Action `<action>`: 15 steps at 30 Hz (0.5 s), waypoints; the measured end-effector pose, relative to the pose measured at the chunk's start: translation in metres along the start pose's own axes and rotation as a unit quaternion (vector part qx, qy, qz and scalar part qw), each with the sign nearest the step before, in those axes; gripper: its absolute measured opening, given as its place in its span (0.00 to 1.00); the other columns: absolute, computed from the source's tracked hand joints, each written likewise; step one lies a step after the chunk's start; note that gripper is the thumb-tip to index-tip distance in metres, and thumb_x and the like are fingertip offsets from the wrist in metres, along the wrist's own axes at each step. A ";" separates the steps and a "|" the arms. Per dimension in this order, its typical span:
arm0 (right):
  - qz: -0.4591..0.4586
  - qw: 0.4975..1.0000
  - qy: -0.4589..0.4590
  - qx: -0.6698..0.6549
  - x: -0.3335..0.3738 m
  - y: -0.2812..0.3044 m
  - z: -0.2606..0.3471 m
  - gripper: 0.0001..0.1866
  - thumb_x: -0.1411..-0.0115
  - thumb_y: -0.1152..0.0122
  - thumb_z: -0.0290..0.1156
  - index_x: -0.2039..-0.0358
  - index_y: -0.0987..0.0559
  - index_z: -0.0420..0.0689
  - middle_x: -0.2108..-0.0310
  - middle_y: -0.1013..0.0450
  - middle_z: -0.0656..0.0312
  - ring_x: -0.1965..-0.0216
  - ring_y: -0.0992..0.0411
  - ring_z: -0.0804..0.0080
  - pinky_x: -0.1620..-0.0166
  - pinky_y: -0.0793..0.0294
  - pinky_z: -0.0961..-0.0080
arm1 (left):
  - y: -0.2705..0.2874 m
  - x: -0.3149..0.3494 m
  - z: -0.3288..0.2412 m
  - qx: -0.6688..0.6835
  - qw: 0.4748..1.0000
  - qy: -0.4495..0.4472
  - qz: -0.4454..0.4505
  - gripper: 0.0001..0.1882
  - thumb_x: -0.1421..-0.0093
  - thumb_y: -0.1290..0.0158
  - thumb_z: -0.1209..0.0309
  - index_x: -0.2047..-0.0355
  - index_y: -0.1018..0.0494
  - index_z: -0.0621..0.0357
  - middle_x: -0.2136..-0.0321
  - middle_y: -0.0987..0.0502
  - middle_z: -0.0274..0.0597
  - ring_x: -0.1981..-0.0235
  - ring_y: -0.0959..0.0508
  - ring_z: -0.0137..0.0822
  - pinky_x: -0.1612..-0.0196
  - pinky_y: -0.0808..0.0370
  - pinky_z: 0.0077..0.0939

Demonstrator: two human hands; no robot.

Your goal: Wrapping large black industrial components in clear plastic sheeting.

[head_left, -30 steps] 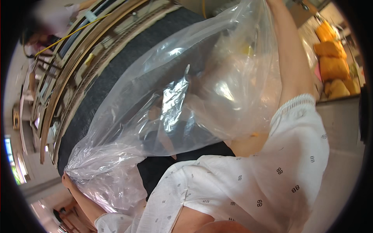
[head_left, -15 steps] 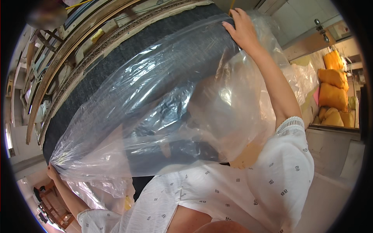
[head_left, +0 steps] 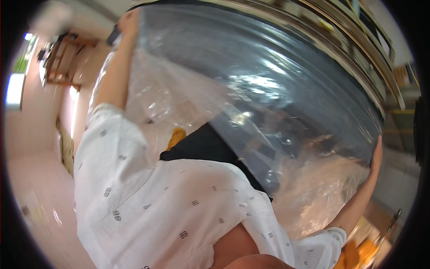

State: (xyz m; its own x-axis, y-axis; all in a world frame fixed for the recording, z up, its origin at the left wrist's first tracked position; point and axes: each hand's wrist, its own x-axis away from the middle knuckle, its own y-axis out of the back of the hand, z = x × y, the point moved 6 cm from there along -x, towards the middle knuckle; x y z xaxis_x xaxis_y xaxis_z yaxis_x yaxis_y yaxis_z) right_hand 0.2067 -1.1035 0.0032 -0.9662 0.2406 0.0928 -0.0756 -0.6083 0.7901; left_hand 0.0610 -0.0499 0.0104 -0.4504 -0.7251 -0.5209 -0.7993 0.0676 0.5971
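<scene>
A large clear plastic sheet [head_left: 260, 85] is drawn taut across a long dark grey, cloth-like surface [head_left: 313, 67] in front of me. My left hand [head_left: 129, 24] is at the far left end, its fingers closed on the sheet's edge by the dark corner. At the right end my right hand [head_left: 377, 152] grips the sheet's other side, seen edge-on with some fingers hidden. Creases in the plastic run towards it. The sheet's near part hangs loose in front of my body, over black cloth [head_left: 201, 143].
Long wooden and metal rails [head_left: 354, 40] run behind the dark surface. A brown wooden frame [head_left: 65, 62] stands on the pale floor [head_left: 40, 179] to the left. Yellow-orange bundles [head_left: 358, 253] lie at lower right. A small yellow-brown piece [head_left: 176, 138] shows near the plastic.
My view has swung to the left. My right hand, earlier spread on the plastic, is now at the right end. The sheet's gathered left end is spread wider and lies tauter.
</scene>
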 end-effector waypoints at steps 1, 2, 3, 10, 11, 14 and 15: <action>-0.029 0.995 -0.030 0.088 -0.008 0.004 0.008 0.29 0.37 0.62 0.48 0.45 0.36 0.37 0.42 0.42 0.51 0.43 0.41 0.59 0.42 0.46 0.73 | -0.001 0.007 -0.016 -0.010 1.000 0.000 -0.003 0.20 0.48 0.48 0.50 0.66 0.22 0.52 0.68 0.22 0.42 0.65 0.24 0.36 0.59 0.30 0.28; -0.053 0.983 -0.049 0.172 -0.023 -0.001 0.025 0.27 0.37 0.61 0.47 0.47 0.34 0.39 0.44 0.40 0.51 0.44 0.40 0.57 0.43 0.43 0.72 | 0.016 -0.007 0.008 -0.011 0.999 -0.025 -0.026 0.19 0.49 0.46 0.51 0.68 0.21 0.52 0.72 0.22 0.41 0.68 0.24 0.34 0.61 0.30 0.26; -0.023 0.986 -0.011 0.162 -0.036 -0.034 0.068 0.27 0.37 0.61 0.47 0.47 0.34 0.39 0.44 0.40 0.51 0.44 0.40 0.57 0.43 0.43 0.72 | 0.039 -0.029 0.048 -0.180 0.983 -0.024 -0.015 0.16 0.48 0.49 0.57 0.72 0.24 0.57 0.75 0.23 0.43 0.72 0.24 0.37 0.65 0.30 0.29; 0.065 0.949 0.302 -0.061 0.190 -0.129 0.309 0.13 0.37 0.56 0.36 0.59 0.25 0.44 0.64 0.28 0.64 0.66 0.32 0.78 0.61 0.32 0.81 | 0.030 -0.020 -0.004 0.041 0.993 -0.017 -0.106 0.16 0.51 0.52 0.60 0.73 0.24 0.61 0.73 0.24 0.55 0.67 0.24 0.50 0.62 0.31 0.38; 0.193 0.937 0.277 -0.089 0.232 -0.170 0.329 0.12 0.37 0.55 0.35 0.61 0.25 0.44 0.67 0.29 0.65 0.69 0.33 0.80 0.63 0.33 0.83 | 0.050 -0.022 0.006 0.030 0.992 -0.001 -0.124 0.16 0.51 0.52 0.60 0.72 0.24 0.60 0.72 0.24 0.56 0.66 0.24 0.50 0.62 0.30 0.37; 0.544 0.790 0.229 -0.164 0.338 -0.255 0.352 0.10 0.41 0.50 0.27 0.60 0.25 0.39 0.65 0.28 0.62 0.63 0.30 0.77 0.59 0.30 0.81 | 0.048 -0.024 0.011 0.052 0.993 0.002 -0.110 0.16 0.51 0.51 0.59 0.71 0.24 0.59 0.71 0.24 0.56 0.66 0.25 0.50 0.61 0.31 0.37; 0.592 0.758 0.199 -0.186 0.363 -0.279 0.354 0.12 0.41 0.51 0.26 0.58 0.26 0.38 0.62 0.28 0.60 0.61 0.29 0.75 0.56 0.30 0.79 | 0.043 -0.022 -0.012 0.066 0.993 0.004 -0.096 0.16 0.51 0.51 0.59 0.71 0.24 0.59 0.71 0.24 0.56 0.66 0.25 0.50 0.61 0.31 0.37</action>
State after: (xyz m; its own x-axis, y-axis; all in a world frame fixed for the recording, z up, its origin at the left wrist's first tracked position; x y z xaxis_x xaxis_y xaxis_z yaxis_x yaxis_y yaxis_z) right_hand -0.0359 -0.5790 0.0308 -0.4022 -0.8439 0.3551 0.9110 -0.4075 0.0633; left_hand 0.0415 -0.0394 0.0550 -0.2826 -0.7385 -0.6122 -0.9153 0.0165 0.4025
